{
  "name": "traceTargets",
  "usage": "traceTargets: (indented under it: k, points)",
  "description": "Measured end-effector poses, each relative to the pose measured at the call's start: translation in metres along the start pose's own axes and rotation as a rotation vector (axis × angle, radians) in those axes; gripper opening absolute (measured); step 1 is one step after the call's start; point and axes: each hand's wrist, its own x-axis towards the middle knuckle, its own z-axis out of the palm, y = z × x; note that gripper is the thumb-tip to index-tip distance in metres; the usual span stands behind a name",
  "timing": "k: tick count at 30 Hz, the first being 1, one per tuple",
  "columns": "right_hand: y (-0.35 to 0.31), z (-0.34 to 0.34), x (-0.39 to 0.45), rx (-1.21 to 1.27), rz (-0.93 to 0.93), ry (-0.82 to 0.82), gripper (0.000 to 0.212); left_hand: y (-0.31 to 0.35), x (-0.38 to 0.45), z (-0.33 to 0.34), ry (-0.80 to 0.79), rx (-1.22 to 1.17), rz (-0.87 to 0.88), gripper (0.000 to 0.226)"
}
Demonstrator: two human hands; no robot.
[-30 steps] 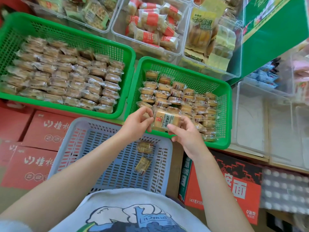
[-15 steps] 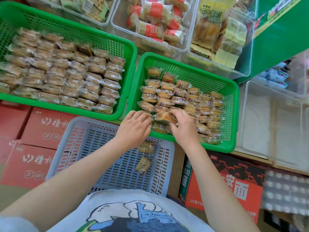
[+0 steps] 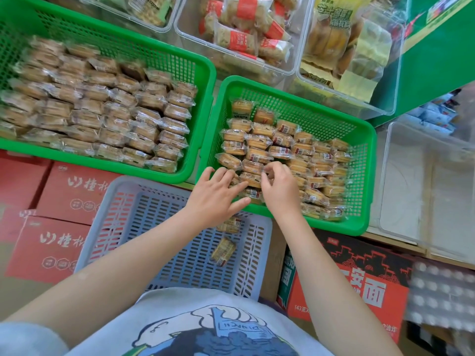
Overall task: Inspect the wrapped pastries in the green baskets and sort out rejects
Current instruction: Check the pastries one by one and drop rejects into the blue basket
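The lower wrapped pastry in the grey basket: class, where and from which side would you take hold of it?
Pinch the lower wrapped pastry across its two long sides, coming straight down from above. It lies flat and alone on the grey basket floor, tilted, with bare floor all round it.

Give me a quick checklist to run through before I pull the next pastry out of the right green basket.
1. Both hands at the basket: ok. The left hand lies flat on the near row and the right hand is curled over the packs in the right green basket.
2. One pack singled out: cannot tell; the right hand's fingers hide what they pinch.
3. Reject basket within reach: ok. The grey basket sits just below the hands and holds two wrapped pastries.
4. Left green basket kept separate: ok.
5. Wrapper defects readable: cannot tell.
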Motion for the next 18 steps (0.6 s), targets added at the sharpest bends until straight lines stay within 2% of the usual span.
traceTargets:
  k: [5,9,16,18]
  points:
    - [-0.004,0.014,0.021,0.064,0.298,-0.086,0.019,0.002,0.002,-0.006,-0.009,-0.041,0.012,0.079]
    - [-0.005,0.016,0.025,0.168,0.393,-0.135,0.011,0.0,0.002,-0.001,-0.015,-0.063,0.056,0.075]
    - [-0.005,-0.018,0.023,0.748,0.564,-0.318,0.011,0.001,0.003,-0.003,-0.028,-0.058,0.025,0.074]
    - [-0.003,-0.03,0.019,0.809,0.548,-0.334,0.008,0.0,0.003,-0.003,-0.03,-0.063,0.027,0.074]
